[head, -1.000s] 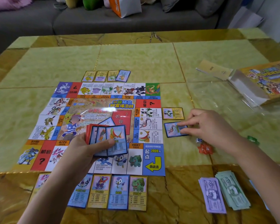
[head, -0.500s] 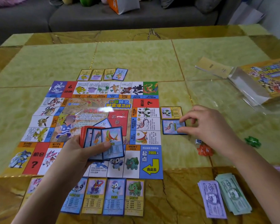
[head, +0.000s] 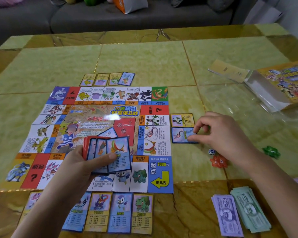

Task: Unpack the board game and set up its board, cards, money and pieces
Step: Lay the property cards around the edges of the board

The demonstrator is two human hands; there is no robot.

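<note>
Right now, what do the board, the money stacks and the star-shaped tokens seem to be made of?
Board: thin glossy printed paper; fold creases and a glare patch show. Purple money stack and green money stack: thin matte paper, sheet edges fanned. Orange token and green token: probably moulded plastic, judging by their thick lobed shape and slight sheen.

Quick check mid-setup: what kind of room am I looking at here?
Most likely a home living room. A grey sofa runs along the far side of a green-and-gold stone-look table, and a children's board game is laid out on it.
</note>
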